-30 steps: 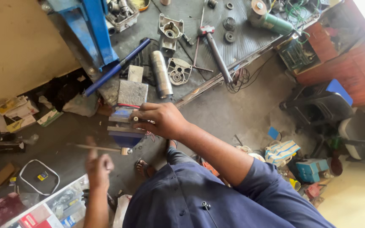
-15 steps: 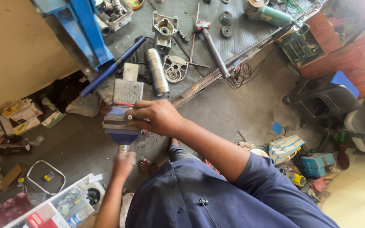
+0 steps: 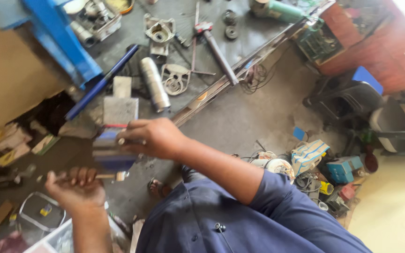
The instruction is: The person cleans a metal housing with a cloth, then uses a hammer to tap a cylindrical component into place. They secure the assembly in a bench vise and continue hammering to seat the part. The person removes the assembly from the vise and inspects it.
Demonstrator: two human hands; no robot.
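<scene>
Your right hand (image 3: 153, 137) clamps a small metal piece atop the heavy, rigid blue vise (image 3: 113, 152) at centre-left, while your left hand (image 3: 77, 187) curls shut around its thin, stiff handle bar (image 3: 111, 176).

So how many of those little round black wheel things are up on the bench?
2. The round black discs lie one just below the other, at the top of the metal bench, right of the hammer. More could hide among the clutter.
</scene>
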